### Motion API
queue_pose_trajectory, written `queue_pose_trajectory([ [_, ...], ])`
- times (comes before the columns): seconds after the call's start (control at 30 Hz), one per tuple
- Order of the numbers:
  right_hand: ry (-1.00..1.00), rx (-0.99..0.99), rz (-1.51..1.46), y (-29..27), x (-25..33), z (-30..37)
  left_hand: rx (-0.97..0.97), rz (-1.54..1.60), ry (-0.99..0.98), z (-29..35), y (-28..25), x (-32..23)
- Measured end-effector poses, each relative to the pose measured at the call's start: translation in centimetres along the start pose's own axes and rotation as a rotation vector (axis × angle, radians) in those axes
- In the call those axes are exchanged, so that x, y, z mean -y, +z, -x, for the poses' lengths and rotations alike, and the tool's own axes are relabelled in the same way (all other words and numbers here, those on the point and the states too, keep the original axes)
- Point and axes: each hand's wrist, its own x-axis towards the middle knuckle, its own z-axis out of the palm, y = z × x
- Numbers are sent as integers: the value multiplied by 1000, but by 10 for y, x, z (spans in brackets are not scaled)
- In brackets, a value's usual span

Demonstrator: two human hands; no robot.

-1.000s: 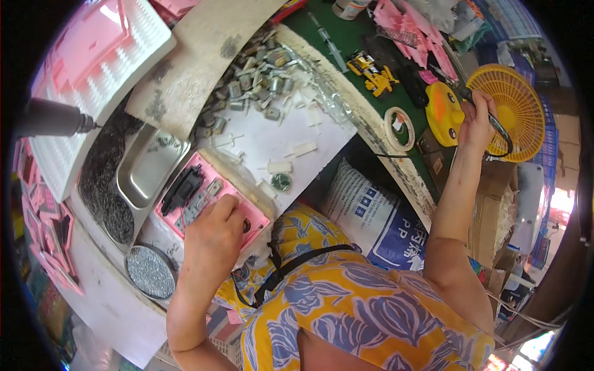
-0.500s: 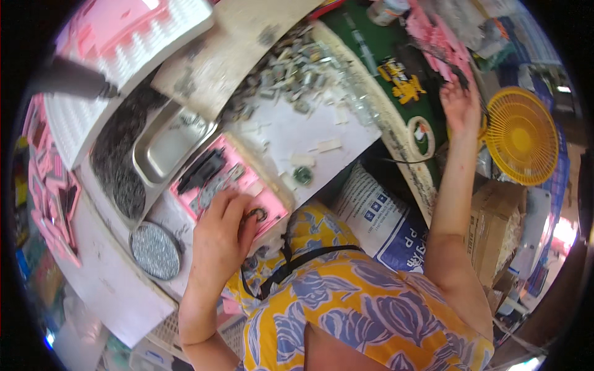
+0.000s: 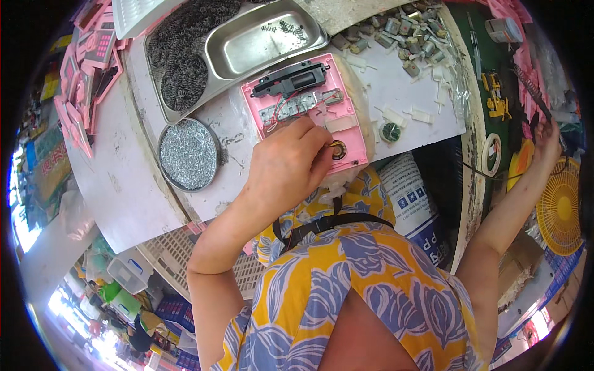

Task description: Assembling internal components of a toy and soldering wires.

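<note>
An opened pink plastic casing (image 3: 346, 102) lies on the worktable in front of me. Inside it are a black plastic part (image 3: 291, 80), a grey metal mechanism (image 3: 300, 105), thin red wires and a small round speaker (image 3: 338, 150). My left hand (image 3: 288, 157) rests over the casing's near left part, thumb and fingers pinched together beside the speaker. What they pinch is hidden. Far to the right, my right hand (image 3: 546, 143) is raised with curled fingers at the lower end of a dark coiled cord (image 3: 531, 89); the thing within its fingers is unclear.
A steel tray (image 3: 247, 52) holds a few springs, beside a heap of black springs (image 3: 185, 68). Left of the casing stands a round tin of screws (image 3: 189, 154). Small motors (image 3: 411, 37), a tape roll (image 3: 490, 154), yellow parts (image 3: 495, 96) and a yellow basket (image 3: 560, 207) lie rightward.
The view has turned, so the table and casing appear shifted and rotated. My left hand stays at the speaker; my right hand stays by the dark cord, its fingers now more curled.
</note>
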Motion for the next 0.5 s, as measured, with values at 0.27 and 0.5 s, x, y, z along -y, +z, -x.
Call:
queue_pose_trajectory([
  [0.27, 355, 518, -700, 81, -7, 148, -102, 6, 47, 1, 12, 2],
  [0.5, -825, 1089, 522, 268, 2, 344, -73, 109, -42, 23, 11, -2],
])
